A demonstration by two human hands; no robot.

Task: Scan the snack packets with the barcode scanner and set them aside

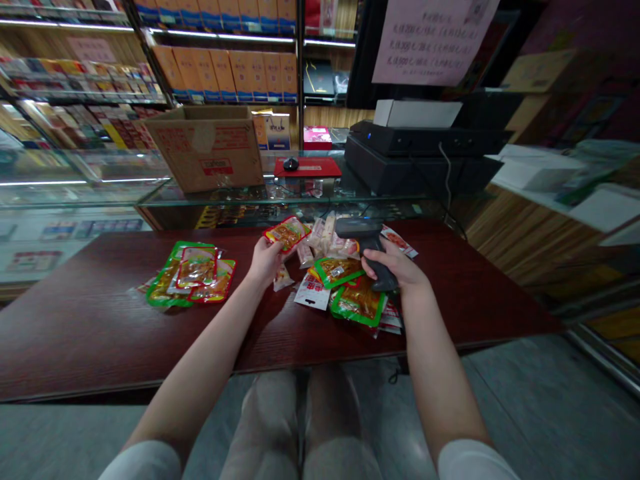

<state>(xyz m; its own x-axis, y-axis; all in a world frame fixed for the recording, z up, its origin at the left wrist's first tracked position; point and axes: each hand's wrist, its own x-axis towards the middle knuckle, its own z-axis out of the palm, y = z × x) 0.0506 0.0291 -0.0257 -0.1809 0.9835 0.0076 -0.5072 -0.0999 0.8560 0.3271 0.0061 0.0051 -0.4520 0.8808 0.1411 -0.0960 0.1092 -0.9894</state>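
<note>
While the hands work above the counter: the left hand pinches a red-edged snack packet at its lower end, and the right hand closes around the grip of a black handheld barcode scanner.

Step in hand: both hands are raised at the centre of the frame, with the scanner's head tilted up and left towards the packet, near it but not touching.

Held packet: glossy plastic film with a clear window, showing orange-brown, oily-looking food.

Left heap: green-and-red-bordered snack packets overlap in a loose, flat pile left of centre, well apart from the right hand.

Right heap: more packets lie spilled just below the scanner, mixed with paler, clear-wrapped ones, their crinkled film catching the light.

Counter: a dark red wood-grain top spans the lower middle of the frame, its smooth surface faintly sheened.

Behind: a glass display case carries a brown cardboard carton at upper left of centre and a black computer mouse on a red mat.

Upper right: a boxy black machine sits on the glass beneath a pale printed notice.
</note>
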